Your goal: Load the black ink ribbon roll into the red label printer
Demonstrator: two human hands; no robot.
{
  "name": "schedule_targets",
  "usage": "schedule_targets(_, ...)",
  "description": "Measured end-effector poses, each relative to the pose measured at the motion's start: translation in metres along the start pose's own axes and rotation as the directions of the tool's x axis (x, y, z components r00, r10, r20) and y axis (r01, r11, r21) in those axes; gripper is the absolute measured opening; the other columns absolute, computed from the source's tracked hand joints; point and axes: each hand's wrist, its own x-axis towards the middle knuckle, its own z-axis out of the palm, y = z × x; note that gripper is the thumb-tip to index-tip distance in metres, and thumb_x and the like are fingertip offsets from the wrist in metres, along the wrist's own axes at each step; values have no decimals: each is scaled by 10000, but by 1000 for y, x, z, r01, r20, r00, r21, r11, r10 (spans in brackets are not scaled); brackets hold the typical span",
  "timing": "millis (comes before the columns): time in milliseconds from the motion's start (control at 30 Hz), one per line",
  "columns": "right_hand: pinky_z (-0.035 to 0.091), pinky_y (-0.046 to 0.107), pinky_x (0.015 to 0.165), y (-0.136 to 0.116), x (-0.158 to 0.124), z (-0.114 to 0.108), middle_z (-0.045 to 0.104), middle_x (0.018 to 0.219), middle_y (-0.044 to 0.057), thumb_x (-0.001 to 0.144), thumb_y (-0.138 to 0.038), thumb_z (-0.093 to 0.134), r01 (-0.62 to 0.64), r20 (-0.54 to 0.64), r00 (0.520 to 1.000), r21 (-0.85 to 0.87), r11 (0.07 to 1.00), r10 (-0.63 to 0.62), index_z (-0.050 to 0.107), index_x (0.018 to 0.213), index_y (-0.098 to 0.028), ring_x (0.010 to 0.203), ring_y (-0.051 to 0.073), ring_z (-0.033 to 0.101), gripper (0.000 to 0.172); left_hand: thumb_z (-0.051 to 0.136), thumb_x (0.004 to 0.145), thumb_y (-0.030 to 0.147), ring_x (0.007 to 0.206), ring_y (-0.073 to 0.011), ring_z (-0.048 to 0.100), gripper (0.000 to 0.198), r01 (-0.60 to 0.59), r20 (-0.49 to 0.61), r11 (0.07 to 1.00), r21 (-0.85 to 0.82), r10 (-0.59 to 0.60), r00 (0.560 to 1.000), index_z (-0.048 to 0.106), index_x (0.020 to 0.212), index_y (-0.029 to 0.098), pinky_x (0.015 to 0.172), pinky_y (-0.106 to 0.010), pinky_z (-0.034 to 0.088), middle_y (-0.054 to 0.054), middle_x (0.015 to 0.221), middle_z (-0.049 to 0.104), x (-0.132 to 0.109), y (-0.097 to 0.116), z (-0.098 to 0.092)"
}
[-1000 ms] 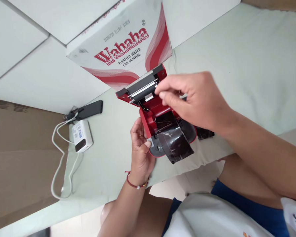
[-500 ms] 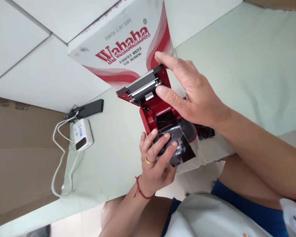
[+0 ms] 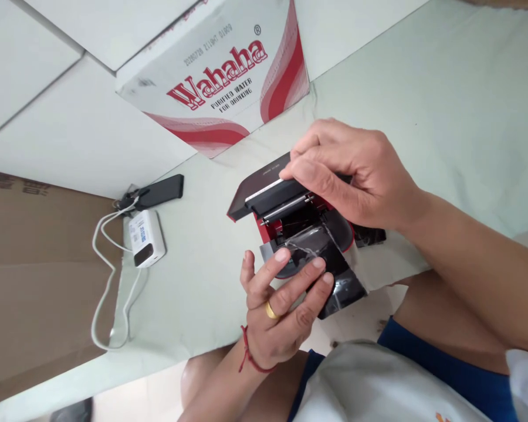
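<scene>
Person's left hand (image 3: pixel 282 316): fingers spread over black film (image 3: pixel 342 296); thumb hidden, can't tell if gripping. Film protrudes from red-and-black device (image 3: pixel 341 228) at near edge of desk (image 3: pixel 198 258). Right hand (image 3: pixel 349 167): fingers closed, pinching part-raised lid (image 3: pixel 261 180). Wahaha carton (image 3: pixel 229 105) beyond.

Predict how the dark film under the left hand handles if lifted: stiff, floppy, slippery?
The dark film is probably floppy, given its creases. Its glossy sheen suggests a slick top face; the underside is hidden. It may resist a clean lift, since it extends from the red-and-black device.
</scene>
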Motion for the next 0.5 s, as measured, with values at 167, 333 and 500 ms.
schedule_targets(167, 548, 371, 927, 10, -16, -3, 726, 886, 38, 1162, -505, 409, 97, 136, 986, -35, 995, -91, 726, 744, -225, 850, 151, 615, 595, 699, 968, 205, 1594, -271, 539, 471, 52, -46, 999, -5, -52, 998, 743, 1409, 366, 1380, -578, 396, 3, 1452, 791, -2, -8, -7)
schedule_targets(333, 549, 421, 1025, 21, -30, -1, 780, 953, 33, 1135, -398, 484, 169, 110, 980, -7, 986, -167, 761, 776, -236, 924, 164, 666, 482, 643, 1037, 242, 1548, -295, 598, 628, 288, -148, 941, -179, -315, 938, 548, 1643, 382, 1411, -595, 305, -1, 1595, 693, -1, -25, -11)
schedule_targets(500, 567, 433, 1013, 23, -34, 7, 790, 921, 41, 1132, -339, 503, 194, 17, 981, 20, 981, -194, 787, 810, -228, 894, 162, 685, 444, 480, 1147, 332, 1346, -267, 760, 437, 432, -97, 843, -319, -482, 871, 667, 1542, 344, 1408, -580, 305, -13, 1338, 836, 9, -34, -7)
